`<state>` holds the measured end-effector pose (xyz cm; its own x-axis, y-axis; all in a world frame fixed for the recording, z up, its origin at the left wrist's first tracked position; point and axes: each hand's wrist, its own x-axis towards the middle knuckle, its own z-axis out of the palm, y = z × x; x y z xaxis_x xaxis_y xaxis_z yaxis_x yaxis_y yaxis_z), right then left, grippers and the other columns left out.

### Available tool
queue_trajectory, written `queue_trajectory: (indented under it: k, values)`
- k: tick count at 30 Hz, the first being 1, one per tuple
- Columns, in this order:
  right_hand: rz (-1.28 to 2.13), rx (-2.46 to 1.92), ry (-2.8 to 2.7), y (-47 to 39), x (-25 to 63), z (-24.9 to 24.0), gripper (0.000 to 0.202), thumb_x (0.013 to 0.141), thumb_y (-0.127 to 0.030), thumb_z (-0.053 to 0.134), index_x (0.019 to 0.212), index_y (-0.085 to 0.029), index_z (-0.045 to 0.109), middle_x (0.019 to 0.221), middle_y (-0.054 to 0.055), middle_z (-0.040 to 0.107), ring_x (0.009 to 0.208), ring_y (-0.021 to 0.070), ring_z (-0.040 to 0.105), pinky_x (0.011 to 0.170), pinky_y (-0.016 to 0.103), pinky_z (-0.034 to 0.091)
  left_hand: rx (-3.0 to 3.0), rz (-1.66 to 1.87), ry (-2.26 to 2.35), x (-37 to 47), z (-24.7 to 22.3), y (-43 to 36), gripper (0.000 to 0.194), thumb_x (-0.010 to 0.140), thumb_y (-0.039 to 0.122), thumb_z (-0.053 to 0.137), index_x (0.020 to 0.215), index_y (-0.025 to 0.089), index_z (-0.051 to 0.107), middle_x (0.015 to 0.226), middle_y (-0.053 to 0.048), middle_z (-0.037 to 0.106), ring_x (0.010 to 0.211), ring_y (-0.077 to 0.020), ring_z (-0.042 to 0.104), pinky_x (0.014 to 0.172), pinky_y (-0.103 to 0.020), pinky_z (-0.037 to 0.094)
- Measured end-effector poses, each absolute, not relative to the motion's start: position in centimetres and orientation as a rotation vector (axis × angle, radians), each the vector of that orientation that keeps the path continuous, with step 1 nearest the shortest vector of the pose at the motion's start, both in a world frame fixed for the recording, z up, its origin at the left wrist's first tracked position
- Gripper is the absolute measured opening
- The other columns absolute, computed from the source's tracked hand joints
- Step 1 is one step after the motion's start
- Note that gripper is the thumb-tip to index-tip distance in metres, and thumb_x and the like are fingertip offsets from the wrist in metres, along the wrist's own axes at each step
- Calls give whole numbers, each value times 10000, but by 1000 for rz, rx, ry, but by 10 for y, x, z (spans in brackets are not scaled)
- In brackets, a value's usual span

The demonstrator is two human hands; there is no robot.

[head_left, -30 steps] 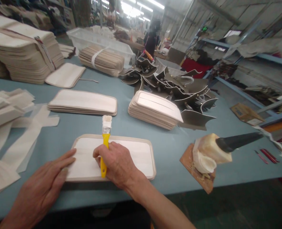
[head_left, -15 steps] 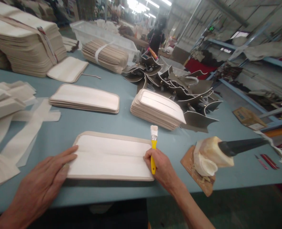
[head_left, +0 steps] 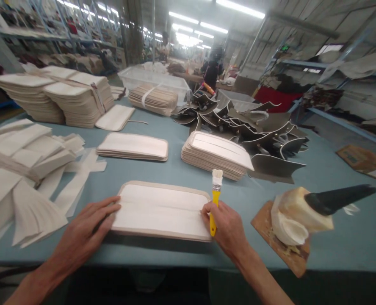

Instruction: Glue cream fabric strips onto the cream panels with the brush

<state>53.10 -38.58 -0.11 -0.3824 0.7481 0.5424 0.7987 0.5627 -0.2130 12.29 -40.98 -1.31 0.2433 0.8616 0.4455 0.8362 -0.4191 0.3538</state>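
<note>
A white rectangular panel (head_left: 162, 212) with rounded corners and a beige border lies in front of me at the table's near edge. My left hand (head_left: 88, 226) rests at its left end, fingers stretched out and touching the edge. At the right end, my right hand (head_left: 228, 224) is closed round a yellow-handled paintbrush (head_left: 215, 203). The brush stands nearly upright with its pale bristles at the top. Fingertips of this hand also touch the panel's right edge. To the right, a cream container (head_left: 289, 216) with a black handle sits on a stained brown board (head_left: 264, 218).
Behind the panel are two piles of similar panels, a low one (head_left: 134, 146) and a taller one (head_left: 218, 148). Pale fabric strips (head_left: 38, 165) lie left; dark grey pieces (head_left: 261, 127) spread at back right. Bundled panels (head_left: 80, 95) stand back left, and a person (head_left: 211, 72) is far off.
The camera view has tilted up and shifted left, so things appear lower and farther right. Both hands keep their places at the panel's ends, and the paintbrush stays in my right hand.
</note>
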Motion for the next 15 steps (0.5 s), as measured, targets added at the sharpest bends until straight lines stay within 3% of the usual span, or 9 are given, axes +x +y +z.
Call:
queue_trajectory:
  k: [5, 9, 15]
  values:
    - [-176, -1226, -2096, -381, 509, 17, 145, 1019, -139, 531, 918, -234, 574, 807, 14, 659, 720, 183, 614, 682, 283, 406, 2387, 916, 1733, 123, -7, -404, 304, 1009, 470, 496, 1136, 298, 713, 1296, -56, 703, 1188, -252, 678, 1065, -393, 537]
    - [-76, -1239, -2012, -368, 469, 25, 72, 992, -162, 570, 991, -232, 591, 860, 33, 690, 791, 205, 663, 718, 289, 445, 2274, 900, 1828, 135, 10, -381, 395, 1036, 493, 396, 1139, 237, 679, 1214, -99, 720, 1179, -261, 668, 1099, -440, 517]
    - [161, -1281, -2071, -339, 400, 32, 122, 969, -175, 596, 1084, -215, 597, 911, 48, 700, 865, 237, 674, 758, 305, 472, 2292, 794, 1762, 147, 11, -349, 566, 1008, 602, 379, 1263, 173, 647, 1393, -155, 684, 1300, -300, 634, 1165, -502, 488]
